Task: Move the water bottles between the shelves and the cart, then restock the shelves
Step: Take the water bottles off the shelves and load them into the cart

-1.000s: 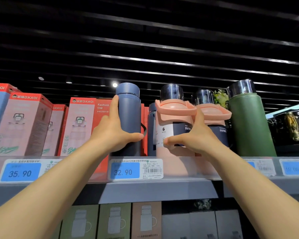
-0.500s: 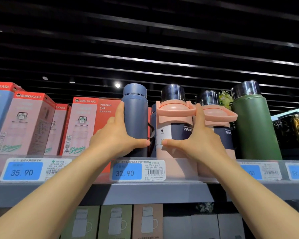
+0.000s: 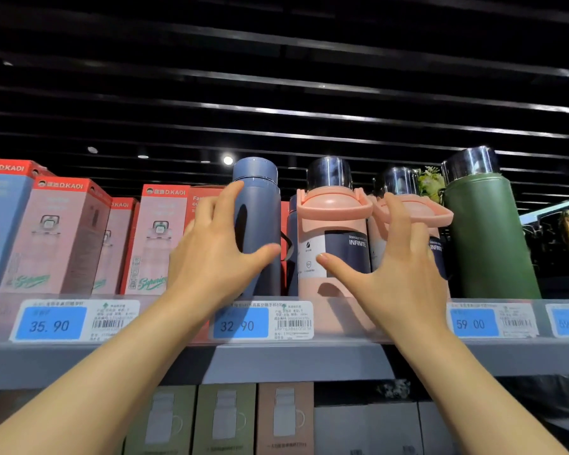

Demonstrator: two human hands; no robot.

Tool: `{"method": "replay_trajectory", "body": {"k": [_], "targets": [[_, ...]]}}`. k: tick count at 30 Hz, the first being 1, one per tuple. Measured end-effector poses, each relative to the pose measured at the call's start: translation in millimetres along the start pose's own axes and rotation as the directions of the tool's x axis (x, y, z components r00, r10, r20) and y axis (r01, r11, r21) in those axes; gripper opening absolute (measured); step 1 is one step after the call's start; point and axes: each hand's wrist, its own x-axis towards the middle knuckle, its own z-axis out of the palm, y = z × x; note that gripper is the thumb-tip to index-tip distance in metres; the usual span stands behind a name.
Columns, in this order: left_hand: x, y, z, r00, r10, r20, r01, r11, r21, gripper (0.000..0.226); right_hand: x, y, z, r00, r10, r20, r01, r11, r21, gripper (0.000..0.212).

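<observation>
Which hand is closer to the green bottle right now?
Right. The right hand is spread over the pink bottles, beside the green bottle; the left hand is farther off at the blue bottle.

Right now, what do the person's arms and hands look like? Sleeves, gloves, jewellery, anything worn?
Both forearms are bare up to the frame edge: no sleeves in view. The left hand and right hand wear no gloves, and no rings, watch or bracelets show on the fingers or wrists. Fingernails are short, with no visible coloured polish. No tags, straps or markings anywhere on either arm.
</observation>
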Motion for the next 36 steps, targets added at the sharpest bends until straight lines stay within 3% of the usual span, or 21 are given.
{"method": "replay_trajectory", "body": {"k": [2, 4, 7, 13, 19, 22, 25, 30, 36], "targets": [[-6.8, 0.5, -0.8, 0.982, 0.123, -0.141, -0.124, 0.992, 0.0, 0.066, -7.9, 0.7, -2.0, 0.991, -0.115, -0.075, 0.121, 0.99, 0.075, 0.094], [-15.3, 1.0, -3.0, 0.959, 0.218, -0.184, -0.213, 0.976, 0.048, 0.047, -17.9, -4.8, -4.2, 0.96, -0.245, -0.133, 0.261, 0.959, 0.115, 0.079], [-32.5, 0.8, -8.5, 0.95, 0.281, -0.134, -0.267, 0.957, 0.113, 0.042, -34.2, -14.1, -4.8, 0.927, -0.357, -0.113, 0.371, 0.916, 0.15, 0.066], [-71.1, 5.0, -69.6, 0.943, 0.312, -0.115, -0.294, 0.944, 0.149, 0.033, -63.5, -49.9, -1.0, 0.883, -0.469, -0.015, 0.45, 0.839, 0.306, 0.057], [-121.9, -14.8, -161.7, 0.939, 0.343, 0.0, -0.312, 0.853, 0.417, 0.026, -112.8, -121.3, 4.1, 0.864, -0.494, 0.1, 0.36, 0.744, 0.563, 0.048], [-157.4, -41.6, -220.3, 0.981, 0.193, -0.01, -0.17, 0.886, 0.43, 0.026, -148.2, -171.7, 4.7, 0.801, -0.568, 0.188, 0.314, 0.667, 0.676, 0.047], [-201.0, -72.9, -283.1, 0.999, 0.019, 0.045, -0.034, 0.94, 0.339, 0.023, -190.6, -230.7, 2.2, 0.733, -0.612, 0.296, 0.191, 0.602, 0.775, 0.043], [-268.9, -119.1, -393.5, 0.977, -0.142, 0.157, 0.086, 0.944, 0.319, 0.024, -283.0, -331.1, -1.8, 0.656, -0.625, 0.423, -0.073, 0.505, 0.86, 0.036], [-366.7, -167.3, -489.8, 0.908, -0.345, 0.24, 0.232, 0.888, 0.397, 0.023, -395.0, -413.5, -3.0, 0.507, -0.636, 0.582, -0.363, 0.454, 0.813, 0.027]]}}
